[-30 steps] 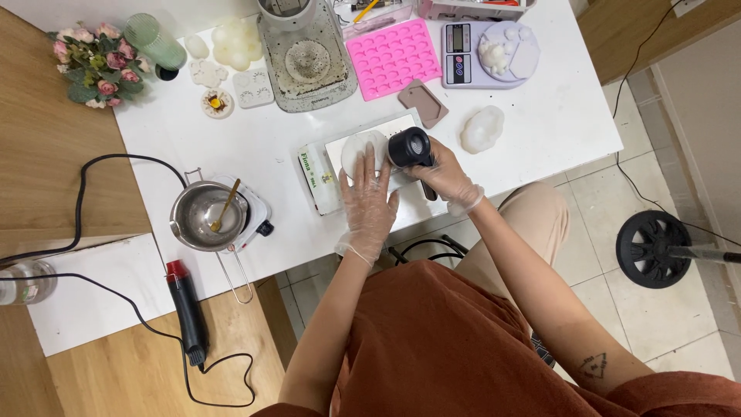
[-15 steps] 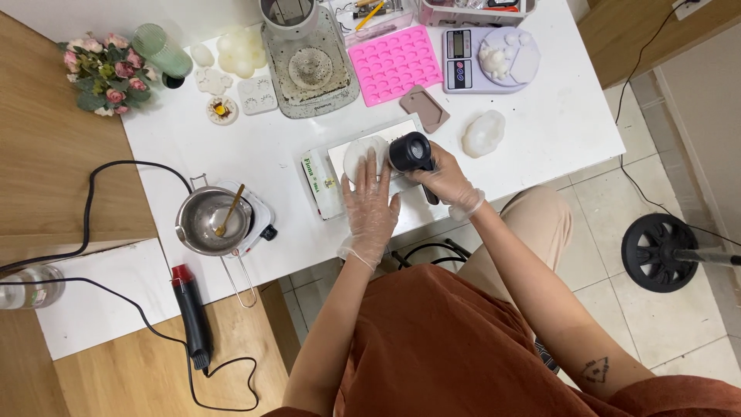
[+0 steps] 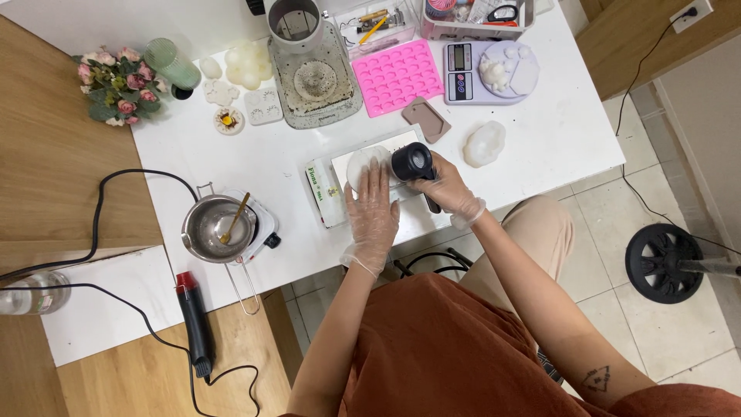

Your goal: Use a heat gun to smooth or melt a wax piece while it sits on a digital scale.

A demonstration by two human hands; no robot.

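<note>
Little moved since half a second back: gloved left hand (image 3: 373, 212) still pressed flat, fingers spread, on round white wax piece (image 3: 363, 164) lying on grey rectangular tray (image 3: 401, 143). Gloved right hand (image 3: 448, 189) clamped round black heat gun (image 3: 413, 162), nozzle just beside the wax. Pink silicone mould (image 3: 397, 76) well apart behind.

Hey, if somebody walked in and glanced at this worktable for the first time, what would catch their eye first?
Probably the two gloved hands at the table's near edge: the left hand lies flat on a pale round piece, while the right hand holds a black heat gun beside it. Next, the bright pink mould at the far side stands out against the white table, as does the metal pot on its small hotplate to the left.
</note>
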